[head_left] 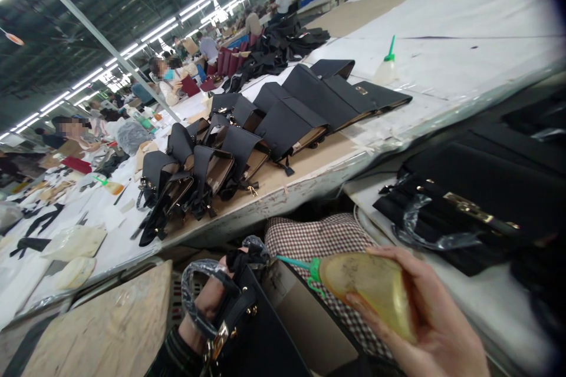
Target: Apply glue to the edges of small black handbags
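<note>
My right hand (pixel 435 312) is wrapped round a translucent squeeze bottle (pixel 362 283) of yellowish glue, tilted on its side. Its green collar and thin nozzle point left, with the tip close to the top edge of a black handbag (pixel 265 324). The handbag stands open in front of me, showing a beige lining and gold-coloured fittings. My left hand (pixel 214 297) reaches behind its plastic-wrapped handle (pixel 190 294) and grips black material at the bag's far top corner; most of those fingers are hidden.
Several unfinished black bags (pixel 292 123) crowd the workbench (pixel 442 70) ahead. A second glue bottle (pixel 388 68) stands beyond them. Another black bag (pixel 477 188) lies at right. A checked cloth (pixel 309 235) and a worn board (pixel 106 324) are below the bench edge. People work farther back.
</note>
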The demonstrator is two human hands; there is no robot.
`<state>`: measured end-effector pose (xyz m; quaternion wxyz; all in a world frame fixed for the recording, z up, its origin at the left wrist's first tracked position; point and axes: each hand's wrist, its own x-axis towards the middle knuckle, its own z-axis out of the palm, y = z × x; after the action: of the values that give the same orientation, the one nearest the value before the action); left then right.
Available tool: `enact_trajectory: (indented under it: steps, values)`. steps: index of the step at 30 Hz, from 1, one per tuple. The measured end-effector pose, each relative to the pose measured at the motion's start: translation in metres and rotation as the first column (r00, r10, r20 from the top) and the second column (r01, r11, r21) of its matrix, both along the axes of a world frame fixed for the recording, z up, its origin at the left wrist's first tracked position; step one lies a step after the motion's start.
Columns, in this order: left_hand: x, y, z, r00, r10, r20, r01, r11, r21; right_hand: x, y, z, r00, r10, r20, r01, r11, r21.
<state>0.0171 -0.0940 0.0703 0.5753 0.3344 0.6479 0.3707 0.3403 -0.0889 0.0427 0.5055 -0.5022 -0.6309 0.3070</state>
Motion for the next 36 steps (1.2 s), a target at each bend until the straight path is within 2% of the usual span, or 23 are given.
enact_trajectory:
  steps: [3,6,9,12,17,23,28,33,36]
  values:
    - [-0.008,0.012,0.010,0.983,-0.138,-0.120,0.144,0.989,0.042,0.005,0.003,0.015,0.999,-0.003,0.042,0.003,1.000,0.002]
    - [-0.020,0.031,0.012,0.924,-0.337,-0.182,0.351,0.935,0.046,0.010,0.011,0.030,0.999,-0.017,0.040,0.019,0.999,-0.037]
    - [-0.023,0.051,0.003,0.868,-0.476,-0.143,0.482,0.876,0.014,0.018,0.022,0.035,1.000,0.012,0.027,-0.008,0.989,-0.147]
    - [-0.013,0.068,-0.014,0.815,-0.568,-0.114,0.570,0.822,-0.021,0.029,0.034,0.025,0.998,0.052,0.020,-0.044,0.958,-0.283]
    - [0.012,0.086,-0.039,0.777,-0.594,-0.211,0.611,0.791,0.024,0.041,0.048,-0.009,0.987,0.138,0.082,-0.093,0.909,-0.407]
    - [0.021,0.095,-0.054,0.753,-0.612,-0.243,0.644,0.760,0.082,0.033,0.064,-0.032,0.983,0.134,0.127,-0.098,0.961,-0.258]
    - [0.019,0.098,-0.056,0.730,-0.638,-0.246,0.672,0.736,0.087,0.026,0.075,-0.038,0.966,0.175,0.192,-0.143,0.975,-0.168]
    - [0.019,0.096,-0.052,0.713,-0.656,-0.248,0.691,0.718,0.086,0.029,0.077,-0.033,0.944,0.232,0.235,-0.185,0.961,-0.206]
    - [0.018,0.095,-0.054,0.712,-0.654,-0.256,0.690,0.719,0.082,0.032,0.075,-0.030,0.926,0.279,0.253,-0.218,0.945,-0.244]
